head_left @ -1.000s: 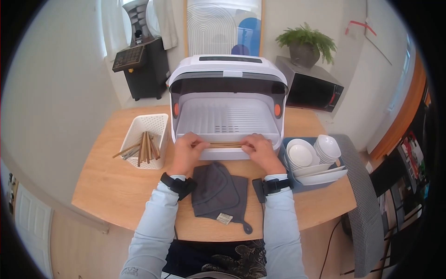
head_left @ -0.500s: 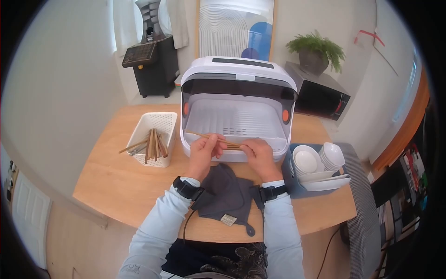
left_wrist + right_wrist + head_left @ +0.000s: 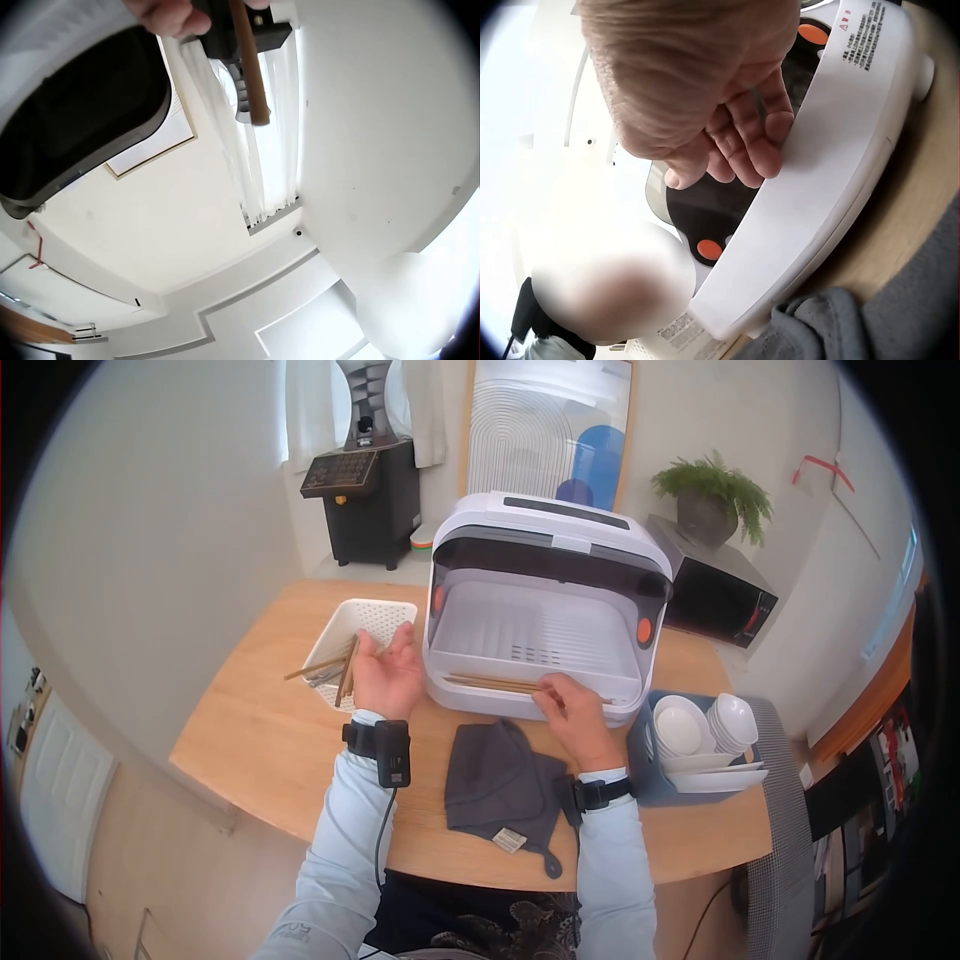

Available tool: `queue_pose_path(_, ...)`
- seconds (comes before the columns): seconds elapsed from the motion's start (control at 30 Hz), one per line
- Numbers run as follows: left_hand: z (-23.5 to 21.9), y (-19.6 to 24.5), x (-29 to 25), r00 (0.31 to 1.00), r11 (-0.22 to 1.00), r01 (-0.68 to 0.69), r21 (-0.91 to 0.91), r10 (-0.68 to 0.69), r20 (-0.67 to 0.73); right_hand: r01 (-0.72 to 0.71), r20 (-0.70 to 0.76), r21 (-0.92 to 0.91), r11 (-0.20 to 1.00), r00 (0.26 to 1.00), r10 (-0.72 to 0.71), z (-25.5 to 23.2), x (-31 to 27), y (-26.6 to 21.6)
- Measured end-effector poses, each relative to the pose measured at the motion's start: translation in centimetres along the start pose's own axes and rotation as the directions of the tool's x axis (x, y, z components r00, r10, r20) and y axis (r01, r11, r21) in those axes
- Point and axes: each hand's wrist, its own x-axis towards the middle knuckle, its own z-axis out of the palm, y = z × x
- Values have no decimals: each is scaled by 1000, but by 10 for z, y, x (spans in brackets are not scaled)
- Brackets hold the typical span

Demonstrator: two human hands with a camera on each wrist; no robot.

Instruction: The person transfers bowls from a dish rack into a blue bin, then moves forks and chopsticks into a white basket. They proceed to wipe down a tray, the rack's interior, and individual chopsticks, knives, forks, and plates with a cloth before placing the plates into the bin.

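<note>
My left hand (image 3: 390,678) is palm up at the near right side of the white perforated basket (image 3: 385,610), fingers spread, with its thumb beside the wooden chopsticks (image 3: 346,678) in it. In the left wrist view, a brown chopstick (image 3: 250,71) points out between the finger and thumb tips. My right hand (image 3: 578,718) is at the front rim of a white dish dryer (image 3: 535,710), fingertips loosely bent over the rim in the right wrist view. Under these fingers, several chopsticks (image 3: 495,683) lie lengthwise along the front ledge. The dryer's dark lid (image 3: 560,560) is raised.
A blue bin (image 3: 645,775) with white bowls (image 3: 732,722) and plates (image 3: 715,780) stands right of the dryer. A folded grey cloth (image 3: 495,780) lies on the wooden table (image 3: 260,730) between my forearms. Metal utensils (image 3: 325,675) stick out of the basket.
Both hands were together at the dryer's front with chopsticks. My left hand has let go and moved left to the basket; the right stays at the ledge. The head view has turned left.
</note>
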Motion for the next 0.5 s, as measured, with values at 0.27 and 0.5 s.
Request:
queue_pose_path(0.27,4,1,-12,981,989,96,-111,-75,180,-17,-101,-271,963,995,-11,-6,2,15)
queue_pose_path(0.5,16,-8,-17,972,976,-209,65,201,122,-112,-37,-493,863,993,108,-11,-4,32)
